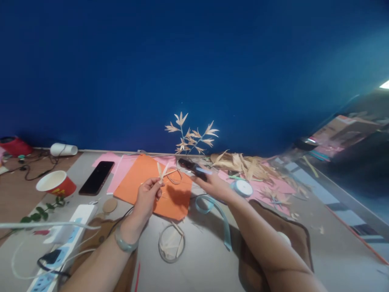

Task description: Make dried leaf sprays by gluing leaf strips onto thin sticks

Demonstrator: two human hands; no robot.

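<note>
Between its thumb and fingertips, my left hand pinches a small flower of pale dried husk strips, its pointed petals facing up. The hand is over a sheet of orange paper. To the right, my right hand is closed on a black hand tool whose exact kind I cannot make out. The tool points left, towards the flower, and is apart from it. A thin ring-shaped loop shows between the two. Behind the hands stands a branched stem with several husk flowers.
A husk pile and ribbon spool lie right of my right hand. Blue ribbon curls below it. A round dish sits in front. Left are a phone, paper cup and power strip. A blue wall rises behind.
</note>
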